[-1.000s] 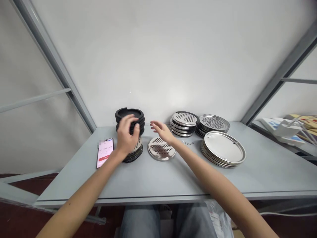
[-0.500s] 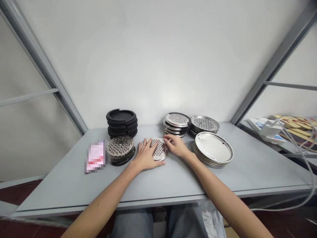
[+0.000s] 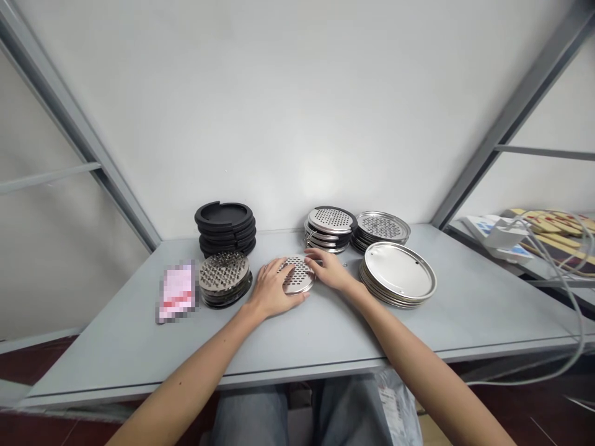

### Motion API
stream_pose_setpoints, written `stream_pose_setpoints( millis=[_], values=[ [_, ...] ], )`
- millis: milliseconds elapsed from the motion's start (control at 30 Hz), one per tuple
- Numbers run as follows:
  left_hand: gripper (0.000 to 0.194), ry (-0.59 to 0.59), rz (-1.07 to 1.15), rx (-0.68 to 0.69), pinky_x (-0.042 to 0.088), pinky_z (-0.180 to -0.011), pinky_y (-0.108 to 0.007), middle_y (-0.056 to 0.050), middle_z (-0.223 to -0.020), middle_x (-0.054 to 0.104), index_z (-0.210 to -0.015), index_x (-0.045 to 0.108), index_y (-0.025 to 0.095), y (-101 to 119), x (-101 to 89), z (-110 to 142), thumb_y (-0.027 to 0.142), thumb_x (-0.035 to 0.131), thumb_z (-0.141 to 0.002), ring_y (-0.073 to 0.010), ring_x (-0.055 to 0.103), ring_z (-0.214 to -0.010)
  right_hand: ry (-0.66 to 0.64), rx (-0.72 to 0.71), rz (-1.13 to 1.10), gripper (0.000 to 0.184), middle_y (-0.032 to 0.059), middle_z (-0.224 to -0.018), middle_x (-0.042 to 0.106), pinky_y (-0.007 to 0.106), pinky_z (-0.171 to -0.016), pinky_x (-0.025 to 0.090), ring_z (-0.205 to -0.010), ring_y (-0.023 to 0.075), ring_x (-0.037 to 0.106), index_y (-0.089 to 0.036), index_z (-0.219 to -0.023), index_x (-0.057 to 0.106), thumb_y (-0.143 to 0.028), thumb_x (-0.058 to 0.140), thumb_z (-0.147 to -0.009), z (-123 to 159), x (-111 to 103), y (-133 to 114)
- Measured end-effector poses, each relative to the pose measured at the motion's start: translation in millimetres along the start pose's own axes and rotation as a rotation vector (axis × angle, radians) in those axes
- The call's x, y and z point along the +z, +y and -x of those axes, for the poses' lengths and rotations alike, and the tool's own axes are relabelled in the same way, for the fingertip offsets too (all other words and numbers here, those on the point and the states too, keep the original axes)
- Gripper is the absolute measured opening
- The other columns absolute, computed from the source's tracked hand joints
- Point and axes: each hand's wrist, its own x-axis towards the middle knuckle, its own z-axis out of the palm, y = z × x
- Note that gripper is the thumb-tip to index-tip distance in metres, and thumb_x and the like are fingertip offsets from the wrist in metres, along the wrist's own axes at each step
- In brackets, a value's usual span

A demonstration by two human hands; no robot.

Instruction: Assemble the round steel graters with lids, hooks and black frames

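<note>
Slotted-metal disc point(image 3: 300, 277) lies between the hands point(image 3: 272, 289), under left fingers point(image 3: 273, 267).

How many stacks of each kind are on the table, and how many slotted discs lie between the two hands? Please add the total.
Stack of black round holders: 1
Stack of spiked metal discs: 1
Stack of black-rimmed perforated discs: 1
Stack of slotted metal discs: 1
Stack of plain metal plates: 1
Separate slotted disc: 1
Total: 6
</note>
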Motion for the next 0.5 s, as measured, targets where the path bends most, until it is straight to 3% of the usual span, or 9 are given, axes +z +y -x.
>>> stream_pose_setpoints(
  millis=[300, 367, 500],
  values=[
    [0.062, 0.041, 0.056, 0.025, 0.036, -0.108, -0.044, -0.011, -0.132, 0.054, -0.119, 0.059, 0.019, -1.3, -0.8, 0.3, 0.047, 0.075, -0.066, -0.0288, 0.049, -0.123, 0.081, 0.046, -0.203, 0.032, 0.0104, -0.097, 0.071, 0.038, -0.086, 0.053, -0.092, 0.0204, 0.067, -0.016, -0.113, 0.059, -0.023, 0.060, -0.082, -4.1, 4.6, 8.3],
    [0.069, 0.023, 0.042, 0.018, 0.034, -0.109, -0.044, -0.012, -0.137, 0.049, -0.123, 0.057, 0.019, -1.5, -0.3, 0.3, 0.049, 0.076, -0.064, -0.0301, 0.044, -0.128, 0.081, 0.074, -0.267, 0.032, 0.0103, -0.096, 0.070, 0.038, -0.085, 0.054, -0.090, 0.0197, 0.067, -0.015, -0.111, 0.058, -0.022, 0.062, -0.080, -5.5, 5.2, 9.6],
    [0.106, -0.056, -0.026, -0.108, 0.026, -0.110, -0.056, -0.018, -0.151, 0.029, -0.142, 0.037, 0.019, -2.2, 1.0, 0.4, 0.064, 0.077, -0.055, -0.0420, 0.022, -0.140, 0.085, 0.105, -0.351, 0.031, 0.0101, -0.100, 0.069, 0.037, -0.085, 0.055, -0.092, 0.0191, 0.066, -0.016, -0.107, 0.059, -0.018, 0.064, -0.076, -7.6, 7.5, 11.8]
  ],
)
